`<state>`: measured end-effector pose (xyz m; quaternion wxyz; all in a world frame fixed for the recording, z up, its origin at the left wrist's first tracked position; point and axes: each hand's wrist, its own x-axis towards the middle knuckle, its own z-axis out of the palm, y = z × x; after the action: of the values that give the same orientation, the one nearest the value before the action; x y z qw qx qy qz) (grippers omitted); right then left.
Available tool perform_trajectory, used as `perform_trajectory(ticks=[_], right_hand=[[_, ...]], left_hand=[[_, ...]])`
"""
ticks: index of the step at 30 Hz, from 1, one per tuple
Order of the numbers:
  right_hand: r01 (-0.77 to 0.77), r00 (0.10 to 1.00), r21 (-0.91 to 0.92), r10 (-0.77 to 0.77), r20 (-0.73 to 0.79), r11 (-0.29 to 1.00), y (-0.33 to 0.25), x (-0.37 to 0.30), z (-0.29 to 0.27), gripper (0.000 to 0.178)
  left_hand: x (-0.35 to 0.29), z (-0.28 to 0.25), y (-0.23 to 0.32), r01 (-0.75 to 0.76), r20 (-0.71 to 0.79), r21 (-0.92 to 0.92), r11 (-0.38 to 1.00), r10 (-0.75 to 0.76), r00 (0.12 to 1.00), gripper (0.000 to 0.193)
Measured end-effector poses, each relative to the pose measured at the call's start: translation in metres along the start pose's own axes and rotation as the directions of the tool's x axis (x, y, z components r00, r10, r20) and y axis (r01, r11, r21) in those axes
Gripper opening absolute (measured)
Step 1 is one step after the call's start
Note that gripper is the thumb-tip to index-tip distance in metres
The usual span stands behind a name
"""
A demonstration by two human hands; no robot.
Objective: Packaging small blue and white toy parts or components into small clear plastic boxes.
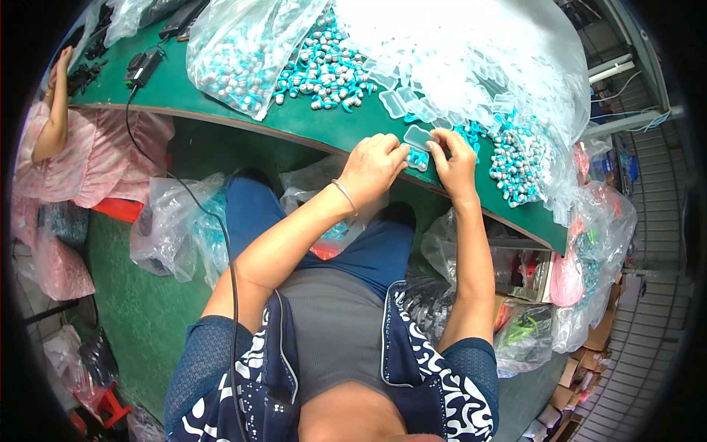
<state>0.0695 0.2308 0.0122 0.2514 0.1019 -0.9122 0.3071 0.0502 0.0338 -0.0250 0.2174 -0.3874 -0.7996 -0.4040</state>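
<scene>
Near the front edge of the green table, a small clear plastic case (418,138) is held between my two hands with its lid raised. A few teal pieces (417,159) lie in its lower half. The left hand (374,168) grips the case's left side with fingers pinched. My right hand (454,160) holds the other side, its thumb and forefinger at the lid. More clear cases (402,103) lie just beyond. To the right of my right hand is a heap of small grey-and-teal pieces (514,166).
A larger heap of such pieces (324,70) and a filled plastic bag (239,59) occupy the table's far left. Many clear cases spill from a big plastic sheet (471,44). A black cable (184,188) hangs at my left. Another person's arm (53,121) is at far left.
</scene>
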Motion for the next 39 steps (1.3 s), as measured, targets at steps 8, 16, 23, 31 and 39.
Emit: perform_trajectory(ticks=[8, 16, 23, 31, 39], right_hand=[[0.228, 0.973, -0.055, -0.229, -0.020, 0.972, -0.012, -0.023, 0.000, 0.024], [0.219, 0.975, -0.057, -0.220, -0.010, 0.974, -0.012, -0.029, -0.001, 0.031], [0.226, 0.974, -0.035, -0.225, 0.035, 0.974, -0.013, -0.031, -0.005, 0.032], [0.197, 0.980, -0.076, -0.195, 0.042, 0.977, -0.014, -0.030, 0.002, 0.036], [0.184, 0.982, -0.032, -0.182, 0.045, 0.982, -0.016, -0.028, 0.014, 0.028]], left_hand=[[-0.009, 0.001, 0.012, 0.052, -0.032, 0.215, 0.975, -0.046, 0.998, 0.034], [-0.016, -0.012, 0.006, -0.038, 0.009, 0.193, 0.980, 0.037, 0.999, 0.040], [0.001, -0.022, 0.003, 0.010, -0.014, -0.026, 1.000, -0.010, 1.000, 0.041], [0.015, 0.000, -0.017, -0.127, 0.074, -0.090, 0.988, 0.134, 0.988, 0.039], [0.013, -0.005, -0.025, -0.108, 0.081, -0.209, 0.972, 0.127, 0.989, 0.024]])
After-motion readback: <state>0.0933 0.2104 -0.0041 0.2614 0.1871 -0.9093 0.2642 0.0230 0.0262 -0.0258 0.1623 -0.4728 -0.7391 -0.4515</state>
